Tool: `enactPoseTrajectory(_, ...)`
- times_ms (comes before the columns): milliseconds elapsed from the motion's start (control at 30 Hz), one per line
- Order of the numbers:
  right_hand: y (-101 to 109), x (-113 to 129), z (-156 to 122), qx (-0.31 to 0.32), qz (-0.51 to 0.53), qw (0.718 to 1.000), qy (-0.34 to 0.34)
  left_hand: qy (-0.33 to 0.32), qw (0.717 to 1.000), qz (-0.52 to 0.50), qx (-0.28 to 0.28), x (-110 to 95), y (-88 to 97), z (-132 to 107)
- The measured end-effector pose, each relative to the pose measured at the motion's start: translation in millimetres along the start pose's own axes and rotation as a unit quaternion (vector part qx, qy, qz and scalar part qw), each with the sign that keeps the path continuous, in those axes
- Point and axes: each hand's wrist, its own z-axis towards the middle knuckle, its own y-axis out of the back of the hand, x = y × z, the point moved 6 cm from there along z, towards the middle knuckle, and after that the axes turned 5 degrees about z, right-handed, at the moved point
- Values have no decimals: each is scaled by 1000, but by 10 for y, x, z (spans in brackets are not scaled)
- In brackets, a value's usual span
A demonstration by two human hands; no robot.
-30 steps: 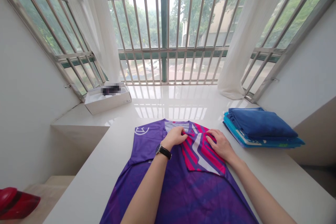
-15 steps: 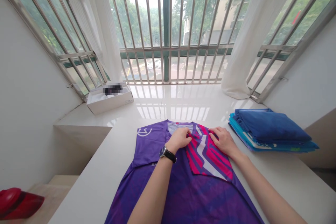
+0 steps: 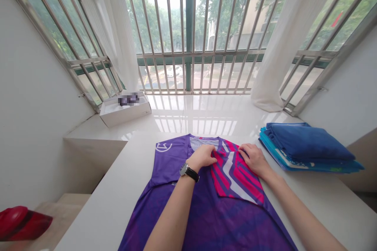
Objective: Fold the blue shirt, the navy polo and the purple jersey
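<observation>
A purple jersey (image 3: 224, 219) lies spread on the white table, its collar toward the window. Its right sleeve, striped pink and white (image 3: 232, 176), is folded inward over the chest; the left sleeve with a white emblem (image 3: 166, 155) is folded in as well. With thumb and fingers closed, my left hand (image 3: 203, 156), wearing a black-strapped watch (image 3: 188, 171) on the wrist, pinches the striped sleeve near the collar. My right hand (image 3: 253, 159) is closed on the same sleeve by the shoulder fold, its fingertips partly hidden by the knuckles.
A stack of folded blue clothes (image 3: 312, 147) sits at the table's right. On the sill at left stands an open white box (image 3: 126, 115) with a blurred item inside. A red object (image 3: 25, 222) is low at left. White curtains (image 3: 269, 82) hang beside the barred window.
The view has shifted slightly. My right hand's fingers have drawn closer together on the striped sleeve; my left hand keeps nearly the same place on the jersey.
</observation>
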Motion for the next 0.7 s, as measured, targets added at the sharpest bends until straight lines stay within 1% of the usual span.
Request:
enactPoseTrajectory(133, 28, -45, -5, -10, 12, 1000, -8, 6, 1000, -1, 0, 10, 1, -3)
enactPoseTrajectory(333, 37, -129, -4, -8, 53, 998, -17, 23, 1000, -19, -7, 18, 5, -2)
enactPoseTrajectory(533, 15, -171, -18, 6, 44, 999, -15, 37, 999, -31, -10, 58, -23, 15)
enactPoseTrajectory(700, -1, -245, -14, -5, 48, 999, -16, 38, 997, -60, -38, 56, -24, 25)
